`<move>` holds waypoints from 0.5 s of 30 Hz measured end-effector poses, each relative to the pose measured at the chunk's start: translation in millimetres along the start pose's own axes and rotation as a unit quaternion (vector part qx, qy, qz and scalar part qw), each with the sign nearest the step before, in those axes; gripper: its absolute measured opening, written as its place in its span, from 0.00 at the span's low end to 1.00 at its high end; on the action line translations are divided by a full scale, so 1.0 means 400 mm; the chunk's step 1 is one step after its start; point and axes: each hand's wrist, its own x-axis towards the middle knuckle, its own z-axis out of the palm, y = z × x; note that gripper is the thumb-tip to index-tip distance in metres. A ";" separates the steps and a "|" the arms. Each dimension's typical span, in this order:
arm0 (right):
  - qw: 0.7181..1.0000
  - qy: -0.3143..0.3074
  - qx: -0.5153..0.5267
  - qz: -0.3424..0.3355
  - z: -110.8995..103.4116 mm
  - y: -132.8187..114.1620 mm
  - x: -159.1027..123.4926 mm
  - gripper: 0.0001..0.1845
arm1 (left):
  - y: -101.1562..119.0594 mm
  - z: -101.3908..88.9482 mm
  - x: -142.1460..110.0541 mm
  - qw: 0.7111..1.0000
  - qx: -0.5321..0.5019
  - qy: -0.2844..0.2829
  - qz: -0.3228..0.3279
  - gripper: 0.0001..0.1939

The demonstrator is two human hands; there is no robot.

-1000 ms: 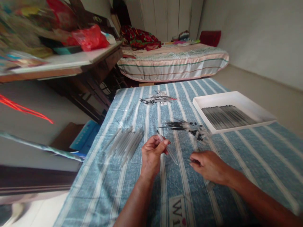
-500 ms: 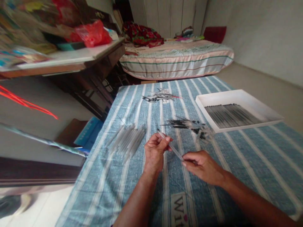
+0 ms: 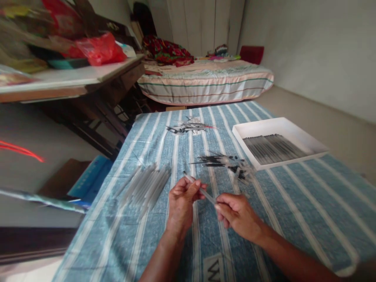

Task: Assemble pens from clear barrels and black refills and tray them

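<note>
Nearest me, the pen barrel slants over the striped worktop, its dark-tipped end pointing far and left, its long axis running down to the near right. My left hand has its grip closed on the barrel between thumb and fingers, below the dark tip; my right hand pinches the near-right end. Beyond the hands, translucent tubes lie to the left, dark and clear small parts to the right. Farther off sits the white box.
</note>
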 end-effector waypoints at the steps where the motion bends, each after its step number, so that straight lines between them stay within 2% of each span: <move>1: 1.000 0.006 0.006 0.001 0.003 -0.001 0.004 0.12 | 0.002 -0.001 0.002 1.000 -0.001 0.005 0.004 0.10; 8: 0.997 0.018 0.068 0.030 0.023 0.006 0.016 0.13 | 0.008 0.000 0.011 0.999 0.018 0.020 -0.031 0.10; 13: 0.992 -0.028 0.098 0.071 0.028 0.006 0.018 0.12 | 0.003 0.010 0.008 0.998 0.028 0.036 -0.042 0.11; 15: 0.997 -0.017 0.057 0.039 0.021 0.002 0.026 0.12 | -0.001 0.014 0.007 0.998 0.027 0.035 -0.043 0.11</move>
